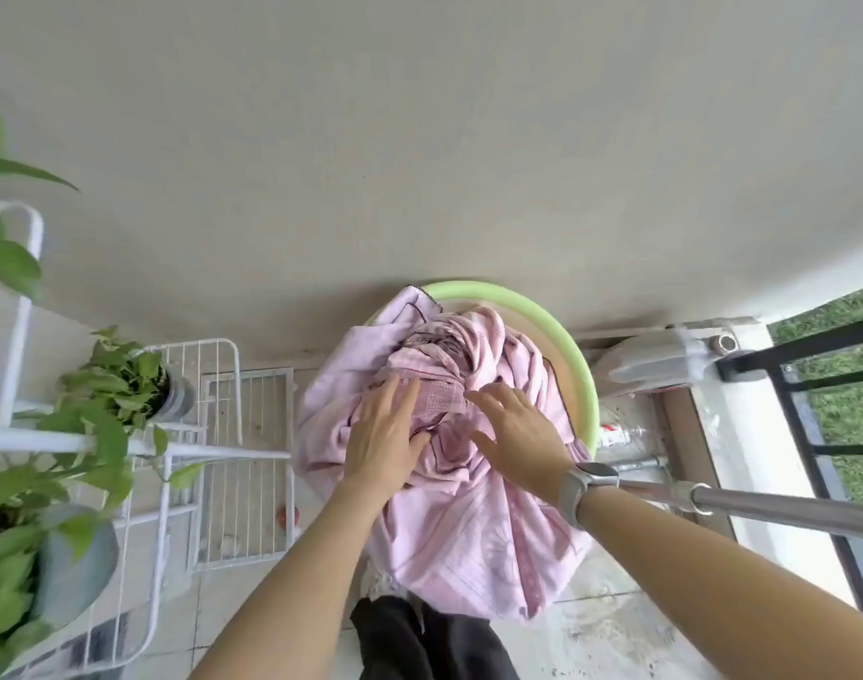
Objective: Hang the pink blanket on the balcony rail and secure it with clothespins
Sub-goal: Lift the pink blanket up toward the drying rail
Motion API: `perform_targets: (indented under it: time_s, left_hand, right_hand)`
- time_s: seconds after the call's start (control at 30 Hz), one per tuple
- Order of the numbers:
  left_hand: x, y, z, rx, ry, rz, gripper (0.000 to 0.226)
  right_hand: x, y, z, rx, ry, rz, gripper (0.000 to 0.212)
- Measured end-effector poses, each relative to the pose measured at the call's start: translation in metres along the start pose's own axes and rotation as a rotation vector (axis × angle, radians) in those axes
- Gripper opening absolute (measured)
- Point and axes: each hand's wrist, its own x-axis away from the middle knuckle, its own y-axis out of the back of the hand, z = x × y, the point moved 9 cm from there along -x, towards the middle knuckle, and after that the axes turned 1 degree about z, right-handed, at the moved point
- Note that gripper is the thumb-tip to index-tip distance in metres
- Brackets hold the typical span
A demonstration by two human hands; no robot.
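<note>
The pink blanket [468, 512] lies bunched in a light green basin [542, 316] on the balcony floor, spilling over its near rim. My left hand [387, 434] rests flat on the heap's left side, fingers spread, the thumb pressed into a fold. My right hand [517, 434], with a watch on its wrist, lies on the heap's right side, fingers apart. Neither hand has closed around the cloth. The black balcony rail [812, 385] stands at the far right, grass behind it. No clothespins are in view.
A metal pole [787, 507] runs from the right under my right forearm. White wire racks [243, 463] and potted plants [115, 380] crowd the left side. A plain wall [419, 139] rises behind the basin. A small red object [287, 516] lies on the floor tiles.
</note>
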Motion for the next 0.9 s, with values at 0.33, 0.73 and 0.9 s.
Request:
perform_targets:
  time_s: [0.33, 0.73, 0.9]
  left_hand:
    - [-0.054, 0.035, 0.033, 0.341, 0.115, 0.015, 0.018]
    - [-0.046, 0.204, -0.1, 0.52, -0.203, -0.043, 0.022]
    - [-0.016, 0.317, -0.19, 0.551, -0.385, -0.101, 0.02]
  right_hand:
    - [-0.042, -0.022, -0.007, -0.146, -0.079, 0.061, 0.075]
    - [-0.022, 0.181, 0.035, -0.562, -0.011, -0.296, 0.036]
    - [0.026, 0.31, 0.061, -0.673, -0.015, -0.468, 0.033]
